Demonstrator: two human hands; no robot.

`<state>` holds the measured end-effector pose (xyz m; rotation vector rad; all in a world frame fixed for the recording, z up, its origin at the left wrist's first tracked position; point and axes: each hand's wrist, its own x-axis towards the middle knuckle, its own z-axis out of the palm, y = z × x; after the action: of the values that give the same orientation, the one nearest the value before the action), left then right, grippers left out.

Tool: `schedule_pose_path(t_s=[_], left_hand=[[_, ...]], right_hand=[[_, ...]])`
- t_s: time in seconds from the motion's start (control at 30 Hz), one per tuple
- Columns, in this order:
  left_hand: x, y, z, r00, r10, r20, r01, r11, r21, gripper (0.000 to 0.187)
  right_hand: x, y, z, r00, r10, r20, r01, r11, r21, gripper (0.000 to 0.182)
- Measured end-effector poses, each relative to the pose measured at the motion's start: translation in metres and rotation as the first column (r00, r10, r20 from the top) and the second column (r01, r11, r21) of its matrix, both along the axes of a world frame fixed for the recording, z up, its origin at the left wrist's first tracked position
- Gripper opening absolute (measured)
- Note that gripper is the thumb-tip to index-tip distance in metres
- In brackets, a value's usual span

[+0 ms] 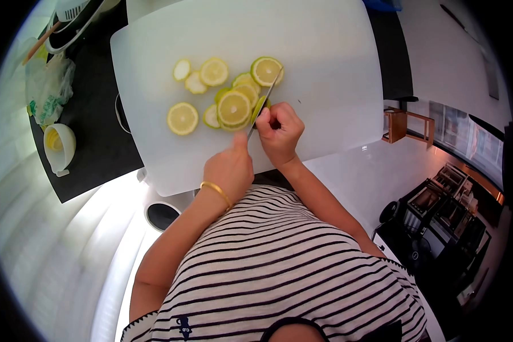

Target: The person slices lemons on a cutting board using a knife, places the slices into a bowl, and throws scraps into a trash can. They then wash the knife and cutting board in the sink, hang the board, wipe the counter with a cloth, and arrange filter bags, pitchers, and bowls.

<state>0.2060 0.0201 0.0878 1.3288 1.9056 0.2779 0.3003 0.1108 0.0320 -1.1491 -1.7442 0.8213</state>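
My left hand (231,165), with a gold bracelet at the wrist, is closed at the near end of a knife (272,87); the handle is hidden in it and the index finger stretches toward the blade. The thin blade slants up and right over the lemon slices. My right hand (280,133) is curled, its thumb and fingers against a green-rinded lemon piece (259,108) beside the blade. Just left of the blade lies an overlapping group of lemon slices (233,109). A slice (266,70) sits near the knife's tip, and a separate slice (182,118) lies farther left.
A large white cutting board (325,68) covers much of the dark counter (100,154). At left are a small white bowl (68,149) with something yellow inside and a crumpled plastic bag (52,85). A wooden stool (397,126) stands off to the right.
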Motion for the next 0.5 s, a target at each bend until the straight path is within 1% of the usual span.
schedule_pose_path(t_s=[0.07, 0.17, 0.23, 0.27, 0.33, 0.37, 0.43, 0.47, 0.5], left_hand=[[0.006, 0.015, -0.010, 1.000, 0.002, -0.025, -0.001, 1.000, 0.030, 0.032], [0.011, 0.026, -0.016, 0.999, 0.047, -0.014, -0.047, 0.999, 0.001, 0.033], [0.010, 0.030, -0.012, 0.997, 0.006, -0.081, -0.005, 1.000, 0.011, 0.035], [0.005, 0.029, -0.014, 0.996, 0.014, -0.091, -0.011, 0.999, 0.032, 0.035], [0.005, 0.013, -0.019, 0.996, -0.017, -0.093, 0.021, 0.999, 0.050, 0.034], [0.004, 0.008, -0.015, 0.995, -0.012, -0.095, 0.018, 0.998, 0.057, 0.034], [-0.001, -0.009, -0.004, 0.991, -0.069, -0.115, 0.060, 0.995, -0.079, 0.032], [-0.004, -0.014, -0.005, 0.991, -0.065, -0.120, 0.056, 0.995, -0.076, 0.032], [-0.008, -0.016, -0.009, 0.991, -0.064, -0.115, 0.065, 0.998, 0.003, 0.030]], right_hand=[[0.002, 0.002, 0.000, 1.000, 0.005, 0.003, -0.005, 1.000, 0.029, 0.024], [0.005, -0.003, 0.000, 1.000, 0.009, -0.001, -0.009, 1.000, 0.004, 0.025], [0.007, 0.001, 0.001, 0.999, 0.039, -0.017, -0.041, 0.995, -0.092, 0.024], [0.006, 0.005, -0.003, 0.999, 0.046, -0.026, -0.047, 0.996, -0.071, 0.024], [0.012, 0.003, -0.011, 0.998, -0.020, -0.064, 0.005, 0.976, -0.216, 0.025], [0.011, 0.003, -0.011, 0.984, -0.091, -0.150, 0.027, 0.924, -0.381, 0.026], [0.013, 0.002, -0.014, 0.989, -0.066, -0.131, 0.016, 0.938, -0.346, 0.023], [0.012, 0.003, -0.014, 0.994, -0.033, -0.108, -0.001, 0.952, -0.306, 0.020], [0.010, 0.001, -0.012, 0.993, -0.024, -0.114, -0.011, 0.956, -0.295, 0.020]])
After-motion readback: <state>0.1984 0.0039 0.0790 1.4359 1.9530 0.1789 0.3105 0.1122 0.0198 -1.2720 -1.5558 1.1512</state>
